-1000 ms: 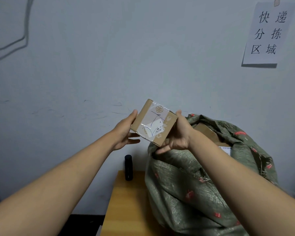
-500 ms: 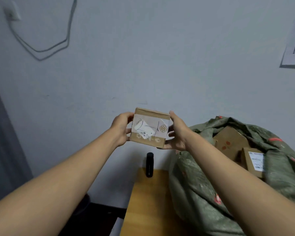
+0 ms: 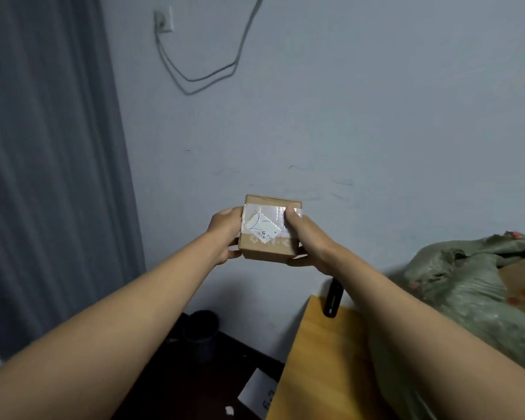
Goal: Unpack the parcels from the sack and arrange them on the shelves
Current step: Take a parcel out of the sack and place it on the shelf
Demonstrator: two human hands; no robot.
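One wooden table (image 3: 322, 368) sits at lower right, one green sack (image 3: 467, 301) slumped on its right side with one brown parcel (image 3: 519, 283) showing in the mouth, and one black bottle (image 3: 332, 298) standing at the table's far left corner. Beyond, two hands hold one small taped box (image 3: 269, 228) up in the air before the wall, left of the table: the left hand (image 3: 225, 230) grips its left side, the right hand (image 3: 305, 237) its right, thumb on top.

A wooden counter (image 3: 325, 368) fills the 5 o'clock corner. A green sack (image 3: 473, 301) slumps on it toward 3 o'clock, and a black bottle (image 3: 333, 298) stands at its far edge against the wall. At 6 o'clock, the dark floor (image 3: 194, 386) carries a white paper (image 3: 256, 392) and a dark bucket (image 3: 202, 331).
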